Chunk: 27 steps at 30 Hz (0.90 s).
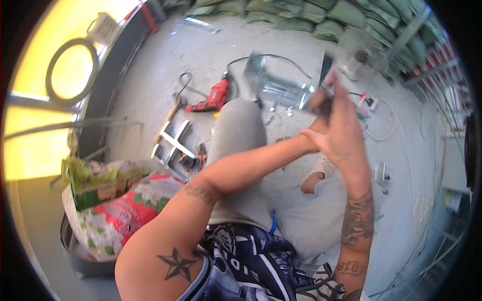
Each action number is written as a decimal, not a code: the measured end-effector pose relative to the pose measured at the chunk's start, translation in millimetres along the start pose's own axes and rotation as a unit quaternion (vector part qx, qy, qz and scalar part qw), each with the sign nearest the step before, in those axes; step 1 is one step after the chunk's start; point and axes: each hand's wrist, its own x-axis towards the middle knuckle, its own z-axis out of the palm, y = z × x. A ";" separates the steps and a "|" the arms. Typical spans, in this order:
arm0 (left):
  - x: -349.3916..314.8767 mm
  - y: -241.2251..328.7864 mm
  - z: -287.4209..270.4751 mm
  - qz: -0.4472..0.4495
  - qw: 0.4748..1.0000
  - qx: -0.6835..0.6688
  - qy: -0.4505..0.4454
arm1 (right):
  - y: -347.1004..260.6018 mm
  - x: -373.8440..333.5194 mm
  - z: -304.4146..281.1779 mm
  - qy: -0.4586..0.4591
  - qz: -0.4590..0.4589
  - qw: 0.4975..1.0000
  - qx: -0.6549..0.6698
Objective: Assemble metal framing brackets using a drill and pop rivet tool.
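A bent piece of shiny sheet-metal profile [281, 89] with upturned ends is off the floor beyond my knee, blurred by motion. At its right end is my left hand [321, 104], which seems closed on the metal; its fingers are smeared and partly hidden. My right hand [343, 120] crosses over the left wrist, thumb out to the left and fingers stretched up beside the metal's dark upright end [326, 62]. I see nothing held in the right hand. A red corded drill [213, 98] lies on the floor left of my raised knee.
Left of my knee lie a metal frame piece [175, 140] and an orange-black tool [193, 159]. Stuffed bags [133, 210] stand at the left. Green sacks [346, 12] line the back. A white power strip [370, 102] and cables lie at the right; metal scraps [271, 119] litter the floor.
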 end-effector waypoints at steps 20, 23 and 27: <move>-190.2 226.9 -434.6 -0.237 0.792 0.029 0.562 | 11.4 -37.3 -51.8 -0.108 0.064 0.992 -0.008; -207.8 233.1 -461.6 -0.179 0.790 0.042 0.585 | 9.7 -30.6 -37.5 -0.138 0.035 0.989 0.026; -206.4 241.7 -451.0 -0.184 0.746 0.036 0.639 | 2.2 -27.5 -28.8 -0.144 0.029 0.988 0.034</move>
